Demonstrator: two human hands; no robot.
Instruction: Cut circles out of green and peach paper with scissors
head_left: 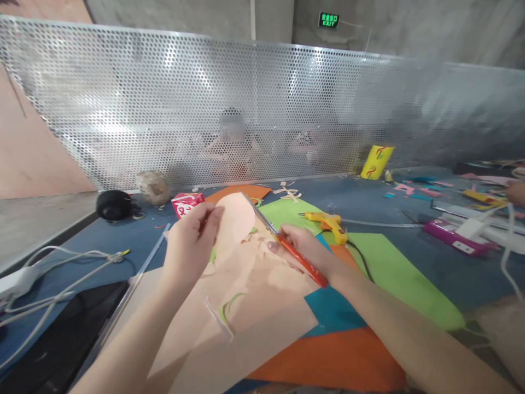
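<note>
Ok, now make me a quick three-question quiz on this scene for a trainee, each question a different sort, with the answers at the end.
1. Which tool does the right hand hold?
2. True or false: the left hand grips the edge of the rounded pale pink paper.
3. What colour is the glue gun that lies just beyond the right hand?
A. Purple
B. Yellow
C. White

Key:
1. Red-handled scissors.
2. True.
3. B.
</note>
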